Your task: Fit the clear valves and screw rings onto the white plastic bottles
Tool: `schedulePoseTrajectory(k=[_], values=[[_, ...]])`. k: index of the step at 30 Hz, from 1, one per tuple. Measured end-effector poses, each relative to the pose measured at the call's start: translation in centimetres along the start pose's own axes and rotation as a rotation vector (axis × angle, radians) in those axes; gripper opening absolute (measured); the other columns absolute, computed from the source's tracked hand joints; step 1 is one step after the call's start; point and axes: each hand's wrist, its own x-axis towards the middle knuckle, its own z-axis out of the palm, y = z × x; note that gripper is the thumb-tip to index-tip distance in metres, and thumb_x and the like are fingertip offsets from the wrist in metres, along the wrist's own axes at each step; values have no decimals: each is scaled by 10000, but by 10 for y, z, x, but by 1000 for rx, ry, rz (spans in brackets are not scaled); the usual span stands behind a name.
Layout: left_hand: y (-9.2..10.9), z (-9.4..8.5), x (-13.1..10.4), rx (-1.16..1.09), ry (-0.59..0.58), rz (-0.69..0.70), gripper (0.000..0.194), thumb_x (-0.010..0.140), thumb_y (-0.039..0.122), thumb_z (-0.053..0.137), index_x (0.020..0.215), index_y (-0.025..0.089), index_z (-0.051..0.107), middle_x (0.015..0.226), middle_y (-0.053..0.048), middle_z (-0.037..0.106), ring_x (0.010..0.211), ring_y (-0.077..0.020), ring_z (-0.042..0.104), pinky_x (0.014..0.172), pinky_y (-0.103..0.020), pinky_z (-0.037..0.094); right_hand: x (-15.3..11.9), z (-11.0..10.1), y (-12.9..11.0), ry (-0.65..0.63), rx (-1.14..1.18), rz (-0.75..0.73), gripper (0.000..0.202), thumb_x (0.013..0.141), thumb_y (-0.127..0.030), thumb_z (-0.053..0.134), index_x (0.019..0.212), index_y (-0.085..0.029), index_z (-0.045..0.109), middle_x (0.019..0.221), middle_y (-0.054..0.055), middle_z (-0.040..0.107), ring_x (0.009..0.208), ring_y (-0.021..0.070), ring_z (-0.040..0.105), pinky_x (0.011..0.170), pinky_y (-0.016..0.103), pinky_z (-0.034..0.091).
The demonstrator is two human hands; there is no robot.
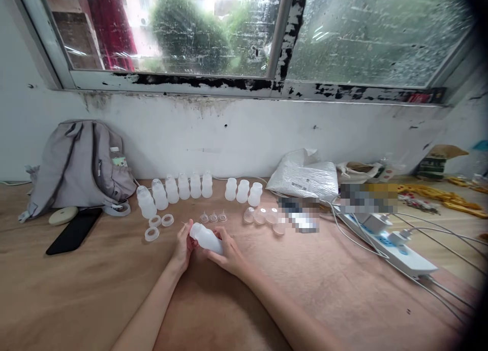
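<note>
A frosted white baby bottle (208, 238) lies tilted between my two hands, its neck toward the left. My right hand (229, 250) is wrapped round the bottle's lower body. Beside the neck, the fingers of my left hand (184, 247) are curled together. A small pale tip pokes out above them, but what they pinch is mostly hidden. Just beyond my hands stand three clear silicone nipples (213, 217). Three white screw rings (151, 233) lie left of my left hand. Several clear dome caps (260, 216) sit to the right.
Several capped bottles (172, 189) stand in a row near the wall, with three open bottles (243, 191) to their right. A grey backpack (82, 163), a black phone (74, 231) and a round cream case (63, 216) are left. A plastic bag (305, 176) and a power strip (400, 254) with cables lie right.
</note>
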Motion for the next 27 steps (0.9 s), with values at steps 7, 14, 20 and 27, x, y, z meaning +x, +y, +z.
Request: schedulePoseTrajectory(k=[7, 14, 20, 27], values=[[1, 3, -6, 208, 49, 97, 316, 642, 441, 623, 665, 175, 454, 517, 67, 461, 380, -42, 394, 363, -158, 283, -3, 1, 2, 55, -195, -42, 334, 701, -386, 583, 969, -194, 527, 883, 59, 567, 802, 195, 517, 711, 286, 383], [-10, 2, -5, 269, 41, 221, 305, 684, 474, 571, 679, 201, 436, 454, 82, 426, 322, -52, 340, 343, -172, 275, -4, -1, 2, 152, -280, -40, 350, 710, -362, 567, 1017, -194, 550, 869, 81, 564, 800, 209, 513, 713, 296, 397], [0, 2, -6, 246, 18, 252, 176, 650, 327, 647, 723, 181, 578, 689, 5, 587, 542, -86, 505, 507, -173, 388, 0, -11, 4, 91, 31, 153, 350, 652, -398, 611, 944, -205, 599, 835, 37, 611, 754, 183, 538, 671, 269, 411], [12, -2, -5, -13, -147, 23, 316, 641, 253, 634, 942, 166, 591, 914, -69, 625, 875, -179, 564, 739, -260, 421, 2, -13, 0, 18, 359, 383, 315, 621, -415, 605, 834, -183, 621, 715, -20, 596, 644, 136, 525, 548, 211, 378]])
